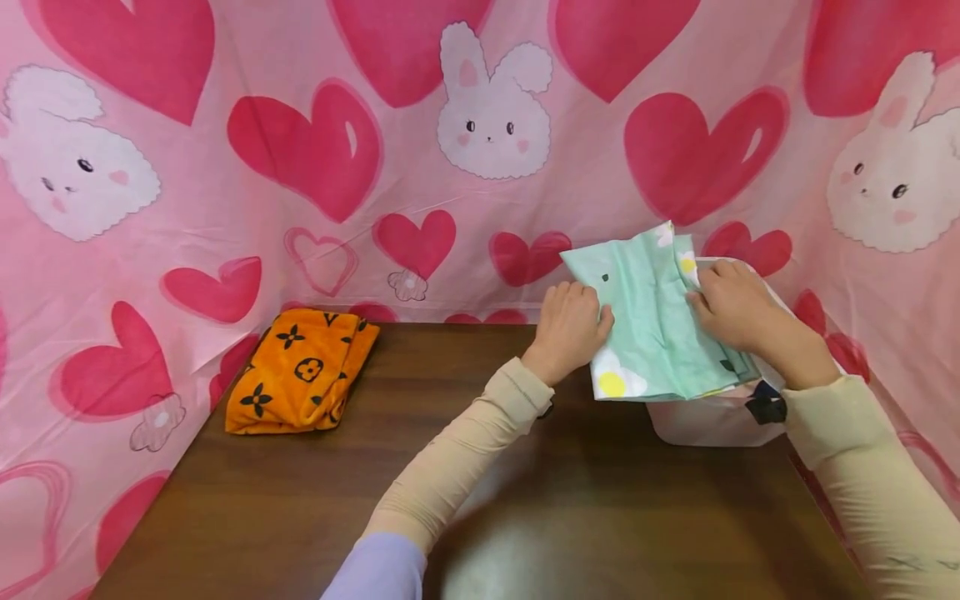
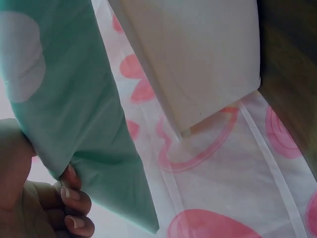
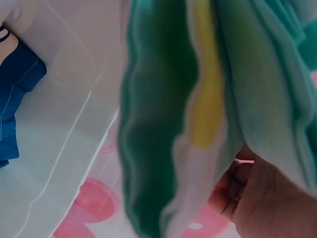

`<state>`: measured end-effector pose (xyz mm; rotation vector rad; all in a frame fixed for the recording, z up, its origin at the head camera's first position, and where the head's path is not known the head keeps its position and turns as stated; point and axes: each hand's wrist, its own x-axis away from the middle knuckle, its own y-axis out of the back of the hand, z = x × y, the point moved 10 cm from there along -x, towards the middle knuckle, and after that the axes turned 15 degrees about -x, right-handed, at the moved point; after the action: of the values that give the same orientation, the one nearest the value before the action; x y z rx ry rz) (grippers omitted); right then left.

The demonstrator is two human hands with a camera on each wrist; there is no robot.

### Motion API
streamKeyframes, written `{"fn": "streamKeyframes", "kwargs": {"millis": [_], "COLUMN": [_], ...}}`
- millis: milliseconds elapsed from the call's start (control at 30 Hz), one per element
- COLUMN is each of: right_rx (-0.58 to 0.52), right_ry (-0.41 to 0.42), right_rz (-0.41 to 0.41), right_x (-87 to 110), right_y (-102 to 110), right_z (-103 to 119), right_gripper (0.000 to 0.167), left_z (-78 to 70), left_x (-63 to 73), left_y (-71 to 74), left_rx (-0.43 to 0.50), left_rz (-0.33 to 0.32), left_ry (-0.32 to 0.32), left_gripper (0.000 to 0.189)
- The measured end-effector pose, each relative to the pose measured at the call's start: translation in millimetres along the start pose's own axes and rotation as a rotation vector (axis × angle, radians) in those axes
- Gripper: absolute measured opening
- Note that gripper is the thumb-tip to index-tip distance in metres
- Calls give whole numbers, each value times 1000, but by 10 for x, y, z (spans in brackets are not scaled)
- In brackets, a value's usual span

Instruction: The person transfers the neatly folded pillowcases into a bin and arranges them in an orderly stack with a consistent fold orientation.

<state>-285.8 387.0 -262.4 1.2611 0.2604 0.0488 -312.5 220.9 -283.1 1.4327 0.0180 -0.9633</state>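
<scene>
A light green cloth with white and yellow flowers hangs folded in loose layers between both hands, in front of and above a white bin. My left hand pinches its left edge; in the left wrist view the thumb is hidden behind the green fabric and the fingertips curl at its border. On the opposite side my right hand grips the right edge. From the right wrist, the cloth's layers hang apart and cover part of that hand.
An orange cloth with black motifs lies folded at the left back of the brown table. Something dark blue is inside the bin. A pink curtain with hearts and rabbits surrounds the table's back and sides.
</scene>
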Motion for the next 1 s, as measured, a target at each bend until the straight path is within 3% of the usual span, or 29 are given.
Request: {"fn": "streamKeyframes", "kwargs": {"millis": [200,633,800,1000], "right_rx": [-50,-2,-10,-19], "right_ry": [-79,-46,-47,-106], "right_rz": [22,-52,-58,-34], "right_x": [57,49,46,81], "right_y": [64,240,279,291], "right_z": [-170,-351,-463,-656], "right_gripper": [56,27,26,29], "left_z": [-119,-439,-590,-763], "left_x": [-75,-336,-441,-547], "left_y": [24,28,1,-26], "left_rx": [-2,-24,-62,-69], "left_rz": [-6,0,13,32], "left_ry": [-14,-50,-76,-101], "left_gripper": [38,39,38,37]}}
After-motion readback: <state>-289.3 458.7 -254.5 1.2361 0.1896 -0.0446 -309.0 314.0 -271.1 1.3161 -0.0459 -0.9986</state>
